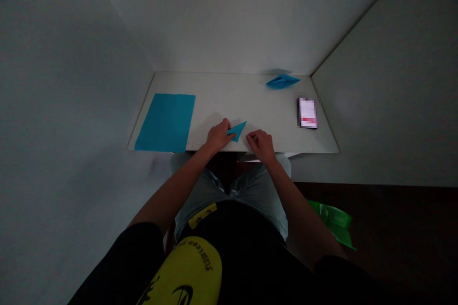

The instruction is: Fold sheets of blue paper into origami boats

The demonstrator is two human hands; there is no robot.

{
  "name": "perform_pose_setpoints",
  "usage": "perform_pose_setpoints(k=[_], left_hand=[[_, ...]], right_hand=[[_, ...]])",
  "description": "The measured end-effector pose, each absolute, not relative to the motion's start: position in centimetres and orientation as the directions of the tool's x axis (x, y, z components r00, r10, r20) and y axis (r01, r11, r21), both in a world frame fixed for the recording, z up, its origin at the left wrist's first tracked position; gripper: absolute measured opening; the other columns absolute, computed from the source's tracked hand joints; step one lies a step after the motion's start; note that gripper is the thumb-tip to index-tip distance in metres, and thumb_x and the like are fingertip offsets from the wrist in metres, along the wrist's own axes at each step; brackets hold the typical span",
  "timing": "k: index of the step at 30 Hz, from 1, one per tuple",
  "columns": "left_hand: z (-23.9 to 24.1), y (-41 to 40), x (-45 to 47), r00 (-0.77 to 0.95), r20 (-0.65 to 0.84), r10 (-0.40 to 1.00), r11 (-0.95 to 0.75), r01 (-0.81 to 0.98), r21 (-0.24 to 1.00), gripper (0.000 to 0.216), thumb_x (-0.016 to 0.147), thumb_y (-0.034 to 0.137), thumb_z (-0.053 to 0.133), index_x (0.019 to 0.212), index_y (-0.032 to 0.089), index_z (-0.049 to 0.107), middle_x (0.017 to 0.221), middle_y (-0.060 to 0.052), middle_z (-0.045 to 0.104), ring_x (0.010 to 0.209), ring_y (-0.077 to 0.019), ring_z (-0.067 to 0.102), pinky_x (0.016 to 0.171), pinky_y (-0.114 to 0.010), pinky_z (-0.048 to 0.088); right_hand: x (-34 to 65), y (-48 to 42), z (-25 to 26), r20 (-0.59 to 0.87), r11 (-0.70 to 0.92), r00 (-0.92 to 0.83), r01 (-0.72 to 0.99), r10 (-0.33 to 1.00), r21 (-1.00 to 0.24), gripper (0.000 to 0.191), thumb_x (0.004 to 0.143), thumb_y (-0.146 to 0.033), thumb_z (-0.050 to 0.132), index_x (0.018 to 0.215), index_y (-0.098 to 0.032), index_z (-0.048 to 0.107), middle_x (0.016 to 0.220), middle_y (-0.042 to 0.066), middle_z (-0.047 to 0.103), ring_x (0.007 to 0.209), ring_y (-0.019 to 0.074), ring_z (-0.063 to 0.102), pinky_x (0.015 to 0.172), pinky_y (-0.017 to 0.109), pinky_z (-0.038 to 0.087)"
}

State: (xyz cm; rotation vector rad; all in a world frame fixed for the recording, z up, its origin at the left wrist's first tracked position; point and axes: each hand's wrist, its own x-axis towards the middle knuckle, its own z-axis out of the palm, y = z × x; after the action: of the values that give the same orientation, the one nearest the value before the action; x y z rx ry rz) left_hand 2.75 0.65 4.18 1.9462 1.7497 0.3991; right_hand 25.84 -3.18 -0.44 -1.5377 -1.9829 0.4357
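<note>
A small folded blue paper piece (238,129) lies near the front edge of the white table (229,100). My left hand (218,135) pinches its left side with closed fingers. My right hand (260,143) rests just right of the piece, fingers curled, touching the table and apart from the paper. A flat sheet of blue paper (166,121) lies at the table's left. A finished folded blue paper shape (282,81) sits at the far right corner.
A phone (307,113) with a lit screen lies on the right side of the table. Walls enclose the table on three sides. A green bag (334,221) lies on the dark floor at the right.
</note>
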Motion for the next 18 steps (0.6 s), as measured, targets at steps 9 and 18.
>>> perform_pose_setpoints(k=[9,18], left_hand=[[1.9,-0.9,2.8,0.259,0.219,0.941,-0.283,0.243,0.928,0.017,0.099,0.029,0.077,0.098,0.022,0.061,0.141,-0.013,0.078,0.127,-0.0252,0.075,0.100,-0.039,0.062],[-0.5,-0.4,1.8,0.231,0.142,0.962,-0.178,0.140,0.974,0.053,0.088,0.033,0.095,0.133,0.020,0.070,0.121,-0.010,0.083,0.108,-0.0233,0.084,0.105,-0.043,0.068]], right_hand=[[22.3,-1.0,-0.2,0.174,0.219,-0.150,0.380,0.973,-0.899,0.056,0.106,-0.075,0.062,0.123,-0.023,0.073,0.115,0.012,0.086,0.098,0.0273,0.080,0.091,0.042,0.062],[23.0,-0.9,-0.6,0.145,0.199,-0.174,0.357,0.974,-0.913,0.052,0.106,-0.070,0.063,0.127,-0.024,0.073,0.120,0.012,0.085,0.102,0.0278,0.079,0.096,0.044,0.063]])
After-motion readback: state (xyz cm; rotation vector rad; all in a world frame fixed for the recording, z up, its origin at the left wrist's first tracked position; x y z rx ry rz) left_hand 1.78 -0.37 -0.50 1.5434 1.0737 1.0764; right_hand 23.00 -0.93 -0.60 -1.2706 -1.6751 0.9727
